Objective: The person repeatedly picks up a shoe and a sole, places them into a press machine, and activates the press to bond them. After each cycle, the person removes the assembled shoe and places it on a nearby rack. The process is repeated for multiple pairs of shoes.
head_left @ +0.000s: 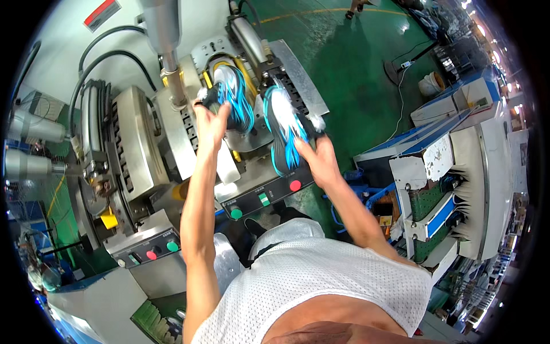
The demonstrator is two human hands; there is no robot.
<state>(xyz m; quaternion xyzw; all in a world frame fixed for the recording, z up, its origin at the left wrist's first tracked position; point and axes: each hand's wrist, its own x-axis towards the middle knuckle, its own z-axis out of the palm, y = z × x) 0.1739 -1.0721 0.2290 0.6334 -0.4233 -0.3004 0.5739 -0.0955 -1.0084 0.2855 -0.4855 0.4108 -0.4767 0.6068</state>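
Over machine (pixel 230 173): left hand (pixel 212 125) gripping blurred, seemingly blue-black shoe (pixel 234 97); right hand (pixel 319 157), second shoe (pixel 284 126).

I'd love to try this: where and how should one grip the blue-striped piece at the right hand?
Probably take the blue-striped piece by its right edge, from the near right, thumb on top: its long side faces the right hand.

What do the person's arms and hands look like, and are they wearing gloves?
No gloves: the left hand and right hand are both bare. The left arm and right arm have bare forearms, with no watch showing. The shirt is white and full of tiny holes.
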